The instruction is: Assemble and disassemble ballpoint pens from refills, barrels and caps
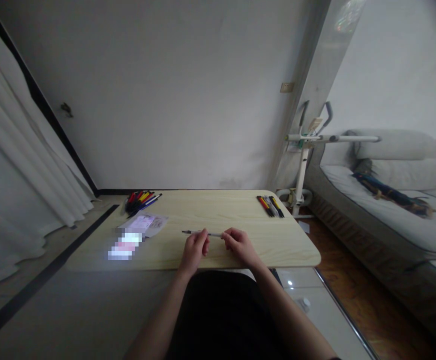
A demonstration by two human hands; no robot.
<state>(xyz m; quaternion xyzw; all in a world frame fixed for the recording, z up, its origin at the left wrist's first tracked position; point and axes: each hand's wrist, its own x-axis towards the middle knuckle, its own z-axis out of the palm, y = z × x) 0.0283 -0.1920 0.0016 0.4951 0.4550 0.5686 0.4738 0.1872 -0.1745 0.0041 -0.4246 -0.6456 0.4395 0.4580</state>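
A thin pen (214, 234) lies level just above the light wooden table (278, 245), held between both hands. My left hand (195, 248) pinches it near its middle, with the tip sticking out to the left. My right hand (239, 243) is closed on the pen's right end. At the far left corner of the table lies a pile of several red, yellow, blue and black pens (141, 200). A smaller row of several pens (270, 205) lies at the far right corner.
Papers and a blurred patch (137, 232) lie on the table's left side. A white curtain (18, 165) hangs at left. An exercise bike (305, 150) and a grey sofa (390, 200) stand to the right of the table.
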